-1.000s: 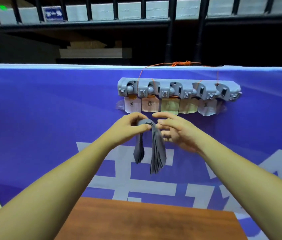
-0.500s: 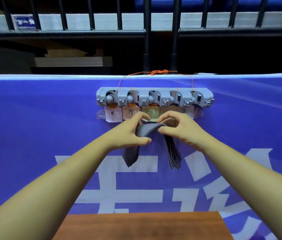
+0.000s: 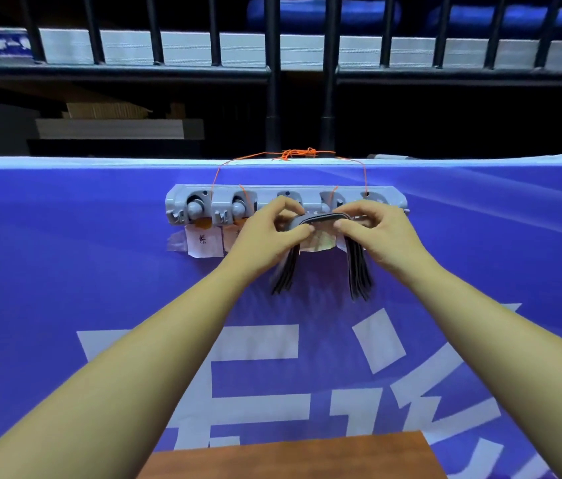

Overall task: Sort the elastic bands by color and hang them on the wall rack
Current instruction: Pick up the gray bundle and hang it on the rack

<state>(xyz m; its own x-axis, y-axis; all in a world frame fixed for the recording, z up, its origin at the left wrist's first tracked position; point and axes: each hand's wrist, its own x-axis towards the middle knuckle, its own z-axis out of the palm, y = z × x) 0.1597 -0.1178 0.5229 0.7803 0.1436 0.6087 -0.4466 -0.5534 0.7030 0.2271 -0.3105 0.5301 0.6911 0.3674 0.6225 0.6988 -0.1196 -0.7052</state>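
A bundle of grey elastic bands is stretched between my two hands right in front of the grey wall rack. My left hand pinches the bundle's left part and my right hand pinches its right part. The flat top span of the bands lies against the rack's middle-right holders, and both loose ends hang down below my hands. Paper colour labels are taped under the holders; my hands hide several of them.
The rack hangs by orange string on a blue banner with white characters. Black railings rise behind it. A brown wooden tabletop lies at the bottom edge.
Both hands have lifted the grey bundle up from below the labels to the rack itself and spread it wider apart. The camera has moved closer to the rack.
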